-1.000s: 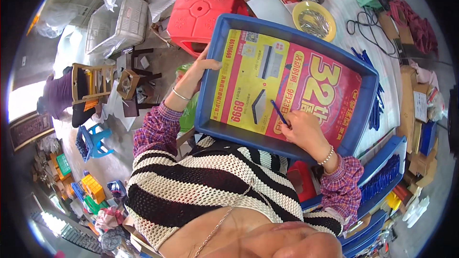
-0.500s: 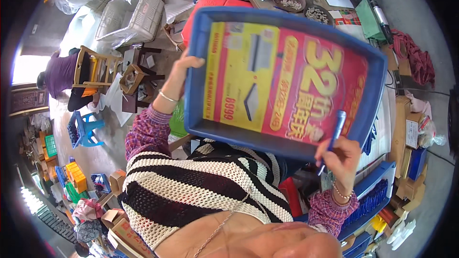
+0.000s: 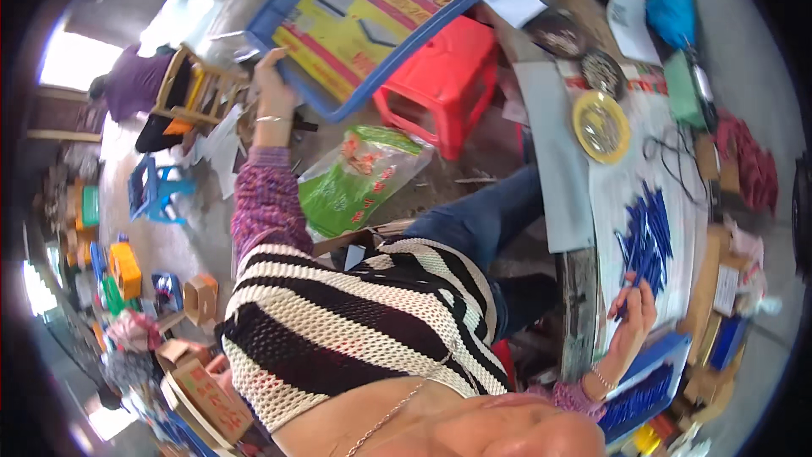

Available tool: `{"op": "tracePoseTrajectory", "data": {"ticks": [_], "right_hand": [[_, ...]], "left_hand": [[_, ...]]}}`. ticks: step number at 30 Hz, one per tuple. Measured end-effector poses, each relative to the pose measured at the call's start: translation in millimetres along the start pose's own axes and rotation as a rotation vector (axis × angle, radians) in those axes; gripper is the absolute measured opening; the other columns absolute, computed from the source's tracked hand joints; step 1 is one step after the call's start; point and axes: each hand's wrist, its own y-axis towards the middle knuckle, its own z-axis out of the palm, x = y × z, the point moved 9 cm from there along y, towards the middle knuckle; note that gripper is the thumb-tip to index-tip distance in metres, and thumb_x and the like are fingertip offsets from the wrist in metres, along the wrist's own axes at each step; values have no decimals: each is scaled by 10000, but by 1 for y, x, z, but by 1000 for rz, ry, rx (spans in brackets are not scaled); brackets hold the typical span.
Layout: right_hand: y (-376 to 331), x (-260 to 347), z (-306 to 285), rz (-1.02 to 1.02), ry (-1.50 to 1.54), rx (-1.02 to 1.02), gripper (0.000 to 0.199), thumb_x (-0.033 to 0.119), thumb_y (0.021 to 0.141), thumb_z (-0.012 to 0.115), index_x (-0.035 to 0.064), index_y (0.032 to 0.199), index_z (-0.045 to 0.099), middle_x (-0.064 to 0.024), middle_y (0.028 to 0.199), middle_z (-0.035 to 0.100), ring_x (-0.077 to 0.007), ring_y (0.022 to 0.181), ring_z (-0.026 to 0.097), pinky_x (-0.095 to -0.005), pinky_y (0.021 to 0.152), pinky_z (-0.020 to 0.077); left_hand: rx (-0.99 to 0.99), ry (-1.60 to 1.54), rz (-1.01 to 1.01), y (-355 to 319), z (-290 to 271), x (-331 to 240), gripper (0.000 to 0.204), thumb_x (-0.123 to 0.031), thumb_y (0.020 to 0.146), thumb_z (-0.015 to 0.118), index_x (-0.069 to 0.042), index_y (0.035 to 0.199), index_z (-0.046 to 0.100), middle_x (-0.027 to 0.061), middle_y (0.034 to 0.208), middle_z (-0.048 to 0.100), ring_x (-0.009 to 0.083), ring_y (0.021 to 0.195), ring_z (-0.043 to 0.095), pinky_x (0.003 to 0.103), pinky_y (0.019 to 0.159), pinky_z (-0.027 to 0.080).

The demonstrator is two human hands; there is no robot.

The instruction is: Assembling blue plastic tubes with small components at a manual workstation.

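Note:
At the far left, my left hand [image 3: 272, 85] grips the near corner of a shallow blue plastic tray [image 3: 420, 49], which is tilted and partly out of view. A red and yellow printed sheet [image 3: 364, 13] lines its bottom. On the white-covered table to the right lies a loose pile of blue pens [image 3: 646, 233]. My right hand [image 3: 636, 313] is at the near end of that pile, its fingers closed round a dark blue pen that is mostly hidden.
Beneath the tray stands a red plastic stool [image 3: 444, 76], with a green bag [image 3: 351, 182] nearer me. A yellow dish [image 3: 627, 140] of small parts sits beyond the pens. A blue bin [image 3: 677, 355] full of pens is nearby. A person [image 3: 131, 85] sits far left.
My left hand has swung the tray away to the far left, uncovering the stool and table. My right hand has left the tray and moved right to the pen pile.

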Motion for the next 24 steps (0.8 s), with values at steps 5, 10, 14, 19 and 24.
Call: {"op": "tracePoseTrajectory", "data": {"ticks": [5,10,14,19,24], "right_hand": [[5,-34,-7,72,-75,27,259,166,906,514,-40,1054,564,17,610,463,-53,510,443,-179,429,312],[5,-43,2,164,-203,101,251,169,922,498,-17,1075,570,20,671,482,-57,544,466,-177,484,352],[4,-51,3,201,-186,111,244,151,916,512,-11,1088,574,19,673,498,-55,560,482,-177,500,372],[5,-57,5,222,-164,131,245,150,914,517,-15,1085,577,14,681,508,-58,562,487,-184,509,388],[6,-60,7,219,-149,131,227,111,906,503,-24,1070,582,18,676,511,-51,567,478,-182,513,375]], "left_hand": [[-113,-293,-405,2,-12,66,140,-92,691,583,-93,831,570,86,827,610,274,818,602,489,767,489],[-220,-275,-414,16,-58,125,162,-59,674,583,-127,812,532,55,777,585,258,731,600,480,692,507],[-298,-353,-500,0,-42,150,129,-78,673,591,-121,778,529,45,767,586,247,714,596,466,669,507],[-278,-326,-572,5,-50,181,177,-95,673,598,-128,827,517,48,803,581,253,704,577,458,646,487],[-364,-267,-501,10,-62,203,420,-79,648,627,-254,974,428,40,855,528,250,694,562,442,529,454]]}}
